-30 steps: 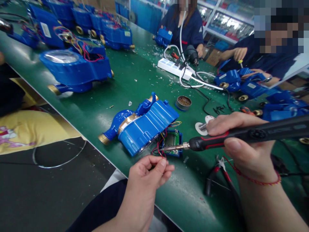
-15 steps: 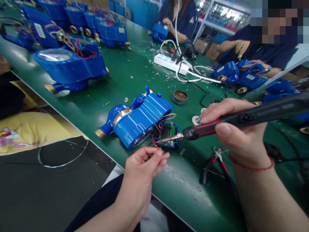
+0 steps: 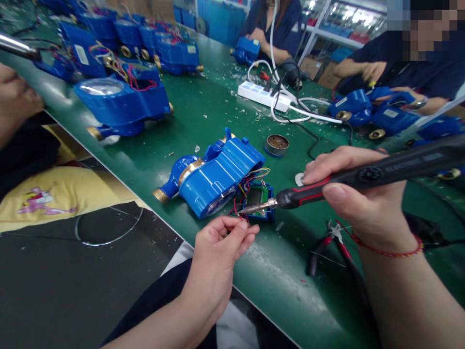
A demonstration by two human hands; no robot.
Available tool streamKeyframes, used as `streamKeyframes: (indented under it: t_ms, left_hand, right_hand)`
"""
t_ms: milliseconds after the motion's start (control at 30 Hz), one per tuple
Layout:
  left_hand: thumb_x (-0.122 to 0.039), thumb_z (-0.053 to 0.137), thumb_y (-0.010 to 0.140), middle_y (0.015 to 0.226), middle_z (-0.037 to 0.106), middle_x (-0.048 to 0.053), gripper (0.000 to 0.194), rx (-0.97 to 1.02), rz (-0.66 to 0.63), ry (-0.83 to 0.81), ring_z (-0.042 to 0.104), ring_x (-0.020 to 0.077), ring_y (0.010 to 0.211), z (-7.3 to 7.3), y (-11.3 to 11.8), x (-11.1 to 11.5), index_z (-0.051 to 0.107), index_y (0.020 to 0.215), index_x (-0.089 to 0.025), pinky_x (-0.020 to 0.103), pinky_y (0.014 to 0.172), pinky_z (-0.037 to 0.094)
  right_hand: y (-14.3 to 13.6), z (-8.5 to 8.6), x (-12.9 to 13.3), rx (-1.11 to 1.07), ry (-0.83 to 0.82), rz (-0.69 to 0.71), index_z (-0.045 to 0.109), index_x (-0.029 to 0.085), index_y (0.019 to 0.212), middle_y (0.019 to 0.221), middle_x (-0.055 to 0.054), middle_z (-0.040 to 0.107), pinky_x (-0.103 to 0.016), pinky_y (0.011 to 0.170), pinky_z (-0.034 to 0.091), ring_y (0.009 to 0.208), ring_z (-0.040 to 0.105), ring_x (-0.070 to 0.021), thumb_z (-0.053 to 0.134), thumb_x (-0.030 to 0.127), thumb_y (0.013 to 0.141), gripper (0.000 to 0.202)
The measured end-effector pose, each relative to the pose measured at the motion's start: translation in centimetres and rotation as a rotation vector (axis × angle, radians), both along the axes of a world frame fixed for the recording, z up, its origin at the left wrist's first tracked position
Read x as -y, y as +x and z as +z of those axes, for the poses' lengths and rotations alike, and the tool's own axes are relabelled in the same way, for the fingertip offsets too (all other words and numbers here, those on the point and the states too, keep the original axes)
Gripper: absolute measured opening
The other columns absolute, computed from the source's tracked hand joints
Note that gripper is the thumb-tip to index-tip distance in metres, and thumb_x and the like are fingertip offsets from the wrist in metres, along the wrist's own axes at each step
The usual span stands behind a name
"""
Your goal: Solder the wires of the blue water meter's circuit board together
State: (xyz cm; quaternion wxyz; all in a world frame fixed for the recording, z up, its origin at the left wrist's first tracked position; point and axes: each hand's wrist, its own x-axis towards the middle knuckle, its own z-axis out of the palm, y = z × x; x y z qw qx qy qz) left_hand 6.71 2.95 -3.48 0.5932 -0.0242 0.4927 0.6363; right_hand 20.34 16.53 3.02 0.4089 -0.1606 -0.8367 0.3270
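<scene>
My right hand (image 3: 363,194) grips a black and red soldering iron (image 3: 305,195), its metal tip pointing left at thin wires. Between the thumb and fingers of my left hand (image 3: 221,252) a red wire (image 3: 237,206) is pinched, close to the iron's tip; whether tip and wire touch I cannot tell. Just behind lies a blue water meter (image 3: 225,174) with brass pipe ends, tipped on its side. Coloured wires run from it to a small green circuit board with a screen in a blue frame (image 3: 271,214). A white round piece (image 3: 299,179) shows beside my right fingers.
Red-handled cutters (image 3: 334,237) lie near my right wrist, and a round tin (image 3: 276,145) stands behind the meter. A white power strip (image 3: 263,97) with cables is farther back. Several blue meters (image 3: 119,104) stand at left. Co-workers sit across and at left, one hand (image 3: 18,97) showing.
The view has shifted slightly, so things sit farther right. At left, a co-worker's hand and a dark-ended metal rod have come into view. My hands keep their holds on wire and iron.
</scene>
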Motion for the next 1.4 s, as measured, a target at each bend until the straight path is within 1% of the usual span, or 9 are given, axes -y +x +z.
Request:
streamKeyframes:
  t_ms: [133,300,400,533,700,833,967,1167,1400]
  left_hand:
    - [-0.020,0.075,0.066,0.076,0.061,0.005,0.033,0.000,0.002,-0.006,0.066,0.0095,0.073,0.05,0.13,-0.14,0.054,0.084,-0.002,0.010,0.066,0.056]
    - [-0.020,0.075,0.067,0.078,0.061,0.004,0.033,0.007,-0.004,0.002,0.065,0.0090,0.074,0.15,0.21,-0.18,0.053,0.085,-0.003,0.010,0.067,0.055]
    - [-0.021,0.075,0.066,0.078,0.060,0.004,0.034,0.017,-0.015,-0.003,0.066,0.0090,0.075,0.16,0.17,-0.07,0.053,0.085,-0.003,0.009,0.067,0.055]
    - [-0.021,0.076,0.065,0.077,0.059,0.003,0.036,0.036,-0.023,-0.006,0.066,0.0096,0.076,0.24,0.06,0.02,0.052,0.084,-0.004,0.009,0.067,0.055]
    - [-0.018,0.073,0.067,0.077,0.059,0.003,0.032,0.047,-0.021,-0.003,0.066,0.0099,0.076,0.37,0.00,-0.08,0.051,0.085,-0.004,0.010,0.067,0.055]
    - [-0.017,0.071,0.069,0.077,0.059,0.003,0.029,0.052,-0.025,-0.008,0.066,0.0098,0.076,0.45,0.02,-0.14,0.051,0.084,-0.003,0.010,0.067,0.055]
    - [-0.017,0.070,0.072,0.078,0.059,0.003,0.027,0.049,-0.031,-0.005,0.066,0.0099,0.078,0.45,0.06,-0.15,0.051,0.085,-0.003,0.010,0.069,0.056]
    - [-0.021,0.072,0.071,0.079,0.060,0.003,0.029,0.042,-0.042,0.011,0.066,0.0095,0.079,0.15,-0.07,-0.06,0.053,0.086,-0.004,0.010,0.070,0.056]
    - [-0.021,0.075,0.066,0.079,0.059,0.003,0.033,0.045,-0.033,0.013,0.066,0.0108,0.079,0.00,-0.03,0.08,0.053,0.084,-0.004,0.011,0.071,0.056]
  right_hand:
    - [0.08,0.06,0.02,0.037,-0.004,0.031,0.068,0.021,0.082,0.072,-0.001,0.063,-0.030,0.062,0.047,0.067,0.059,-0.0155,0.066,0.036,0.084,0.015]
    - [0.16,0.12,0.00,0.074,0.033,0.018,0.068,0.023,0.081,0.071,0.000,0.062,-0.029,0.059,0.047,0.070,0.059,-0.0159,0.066,0.039,0.084,0.016]
    - [0.15,0.06,-0.07,0.057,0.022,0.023,0.068,0.022,0.081,0.071,-0.001,0.062,-0.028,0.056,0.045,0.069,0.059,-0.0157,0.067,0.038,0.083,0.015]
    - [0.21,-0.04,-0.06,0.019,-0.031,0.037,0.069,0.022,0.083,0.072,-0.002,0.062,-0.031,0.055,0.044,0.064,0.056,-0.0156,0.068,0.035,0.083,0.013]
    - [0.32,-0.10,0.04,0.008,-0.042,0.029,0.070,0.021,0.084,0.073,-0.004,0.062,-0.032,0.055,0.042,0.067,0.057,-0.0175,0.070,0.034,0.081,0.014]
    - [0.35,-0.05,0.06,-0.023,-0.080,0.056,0.070,0.020,0.085,0.073,-0.004,0.062,-0.033,0.057,0.042,0.066,0.057,-0.0172,0.070,0.032,0.082,0.013]
    - [0.35,-0.04,-0.04,-0.055,-0.098,0.076,0.071,0.018,0.087,0.073,-0.006,0.063,-0.034,0.058,0.043,0.069,0.058,-0.0190,0.070,0.029,0.081,0.012]
    - [0.19,0.13,0.07,-0.020,-0.053,0.045,0.071,0.021,0.085,0.069,-0.003,0.062,-0.033,0.055,0.043,0.062,0.056,-0.0175,0.070,0.033,0.080,0.013]
    - [0.18,0.16,0.32,0.040,-0.009,0.036,0.069,0.022,0.084,0.073,-0.003,0.063,-0.031,0.056,0.046,0.068,0.059,-0.0174,0.068,0.032,0.081,0.011]
